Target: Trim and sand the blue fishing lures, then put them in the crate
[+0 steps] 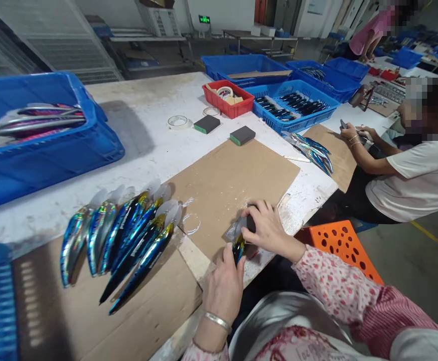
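Observation:
In my left hand [224, 286] I hold a dark fishing lure [238, 246] with a yellow patch, near the cardboard's front edge. Its clear plastic lip [234, 228] points away from me; my fingers hide most of the body. My right hand [266, 228] is closed on a dark sanding block [250, 223], pressed up beside the lure's lip end. To the left, several shiny blue and black lures [139, 240] with clear lips lie in a row on a cardboard sheet [143, 321].
Two grey-and-green sanding blocks [242, 135], a tape roll [177, 122] and a red bin [234, 108] sit farther back. Blue crates [106, 135] flank the table. At right, a co-worker [414, 170] handles a lure beside a lure pile [312, 150]. An orange stool [344, 248] stands below.

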The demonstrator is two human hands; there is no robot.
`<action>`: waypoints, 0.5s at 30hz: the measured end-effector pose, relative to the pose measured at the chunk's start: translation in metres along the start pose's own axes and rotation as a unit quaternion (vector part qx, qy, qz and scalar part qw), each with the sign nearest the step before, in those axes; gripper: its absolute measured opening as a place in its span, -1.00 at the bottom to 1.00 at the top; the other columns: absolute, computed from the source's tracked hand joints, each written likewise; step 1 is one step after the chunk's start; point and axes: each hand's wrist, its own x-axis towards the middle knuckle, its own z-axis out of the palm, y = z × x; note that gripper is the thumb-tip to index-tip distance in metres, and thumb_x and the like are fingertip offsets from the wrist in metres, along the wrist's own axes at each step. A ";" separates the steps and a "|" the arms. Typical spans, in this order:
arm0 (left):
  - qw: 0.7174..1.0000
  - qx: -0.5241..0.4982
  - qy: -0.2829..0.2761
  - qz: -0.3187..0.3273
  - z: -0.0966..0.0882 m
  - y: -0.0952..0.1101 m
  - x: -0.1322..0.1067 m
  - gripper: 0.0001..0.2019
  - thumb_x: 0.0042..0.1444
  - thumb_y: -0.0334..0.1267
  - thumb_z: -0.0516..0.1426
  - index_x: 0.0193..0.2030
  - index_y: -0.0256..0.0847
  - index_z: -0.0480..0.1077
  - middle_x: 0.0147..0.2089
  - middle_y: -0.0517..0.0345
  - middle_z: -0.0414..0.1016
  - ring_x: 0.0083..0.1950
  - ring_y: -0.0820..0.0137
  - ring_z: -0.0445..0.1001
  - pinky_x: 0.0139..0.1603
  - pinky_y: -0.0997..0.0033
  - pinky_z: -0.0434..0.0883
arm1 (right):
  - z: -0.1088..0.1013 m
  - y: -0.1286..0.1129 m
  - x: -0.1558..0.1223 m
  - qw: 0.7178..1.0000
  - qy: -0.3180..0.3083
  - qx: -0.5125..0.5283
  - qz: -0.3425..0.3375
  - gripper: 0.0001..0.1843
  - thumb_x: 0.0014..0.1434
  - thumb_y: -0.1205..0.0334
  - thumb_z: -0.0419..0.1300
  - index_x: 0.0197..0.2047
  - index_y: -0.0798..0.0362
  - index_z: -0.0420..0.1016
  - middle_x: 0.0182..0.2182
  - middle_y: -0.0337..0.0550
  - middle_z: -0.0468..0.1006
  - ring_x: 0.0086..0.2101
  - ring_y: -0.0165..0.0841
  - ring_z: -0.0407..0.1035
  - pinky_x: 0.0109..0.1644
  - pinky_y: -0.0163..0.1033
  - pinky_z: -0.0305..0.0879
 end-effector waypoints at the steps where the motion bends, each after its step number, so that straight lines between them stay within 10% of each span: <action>1: 1.000 0.001 -0.001 -0.002 0.000 0.000 0.000 -0.65 0.30 -0.15 -0.13 0.11 -0.31 0.13 -0.12 -0.06 0.47 -0.34 0.32 0.52 -0.42 0.36 0.36 | 0.000 0.000 0.000 1.000 -0.002 0.002 -0.001 -0.73 0.08 0.11 0.17 -0.13 -0.02 0.38 0.02 -0.09 0.30 0.01 -0.15 0.12 0.05 0.00 0.11; 15: 1.000 0.012 0.006 -0.018 -0.002 0.003 0.000 -0.66 0.30 -0.15 -0.13 0.11 -0.30 0.15 -0.14 -0.05 0.47 -0.33 0.31 0.52 -0.43 0.36 0.34 | -0.002 -0.003 0.004 0.998 0.030 -0.031 0.040 -0.72 0.12 0.11 0.15 -0.11 0.02 0.39 0.04 -0.02 0.29 0.03 -0.10 0.10 0.03 0.02 0.08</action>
